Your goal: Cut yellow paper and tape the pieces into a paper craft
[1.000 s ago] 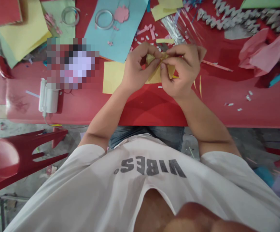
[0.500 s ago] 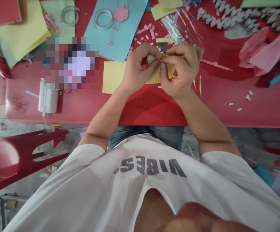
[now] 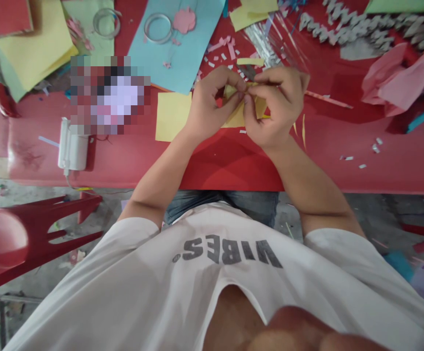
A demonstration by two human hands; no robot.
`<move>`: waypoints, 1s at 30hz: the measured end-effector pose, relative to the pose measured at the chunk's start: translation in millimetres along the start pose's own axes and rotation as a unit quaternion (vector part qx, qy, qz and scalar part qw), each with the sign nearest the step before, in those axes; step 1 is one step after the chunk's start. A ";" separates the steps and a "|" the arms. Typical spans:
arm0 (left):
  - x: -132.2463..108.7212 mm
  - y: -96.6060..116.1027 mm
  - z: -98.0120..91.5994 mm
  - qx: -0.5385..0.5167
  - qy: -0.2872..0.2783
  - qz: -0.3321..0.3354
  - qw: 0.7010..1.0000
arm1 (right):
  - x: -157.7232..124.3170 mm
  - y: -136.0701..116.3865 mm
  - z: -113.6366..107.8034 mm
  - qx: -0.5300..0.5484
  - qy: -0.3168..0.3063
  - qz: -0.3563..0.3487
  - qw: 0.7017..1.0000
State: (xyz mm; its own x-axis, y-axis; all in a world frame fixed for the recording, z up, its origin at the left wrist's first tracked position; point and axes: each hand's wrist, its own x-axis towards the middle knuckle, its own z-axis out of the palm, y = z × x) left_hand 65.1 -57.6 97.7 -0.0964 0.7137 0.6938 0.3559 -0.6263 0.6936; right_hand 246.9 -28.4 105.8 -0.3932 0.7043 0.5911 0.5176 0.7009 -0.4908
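Paper, yellow and matt (image 3: 237,116), shows between and beneath the bare left hand (image 3: 210,100) and bare right hand (image 3: 279,102), over the glossy red counter (image 3: 226,165). Each grip is closed, thumb against forefinger, apparently on a small part of it, though the fingers hide exactly what. It should handle as light, easily creased and easily torn; opposite edges, pinched gently, look the best hold.

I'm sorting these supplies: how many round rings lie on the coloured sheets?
2. One ring lies on the blue sheet, beside the pink flower; the other ring lies on the green sheet further left. More may be hidden in the clutter.
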 end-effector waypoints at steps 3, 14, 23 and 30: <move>-0.5 4.4 -1.4 -0.006 -0.008 -0.008 1.000 | -1.6 -1.0 0.0 -0.008 0.008 -0.002 1.000; -3.6 -3.1 5.5 -0.008 -0.011 0.022 1.000 | 1.4 7.9 0.5 0.004 0.025 -0.003 1.000; -1.9 5.6 -6.2 -0.035 -0.058 -0.038 0.997 | -0.5 11.7 0.7 0.064 0.011 0.012 0.998; -2.7 6.9 -6.0 -0.034 -0.046 -0.054 0.997 | -1.1 6.8 -2.0 0.036 0.005 0.016 0.999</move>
State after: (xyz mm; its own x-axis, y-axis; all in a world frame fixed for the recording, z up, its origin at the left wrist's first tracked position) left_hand 62.2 -65.8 101.7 -0.0434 0.8023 0.5953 0.2830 -0.5616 0.7775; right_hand 252.4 -24.7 103.1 -0.3701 0.7253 0.5805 0.4735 0.6849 -0.5538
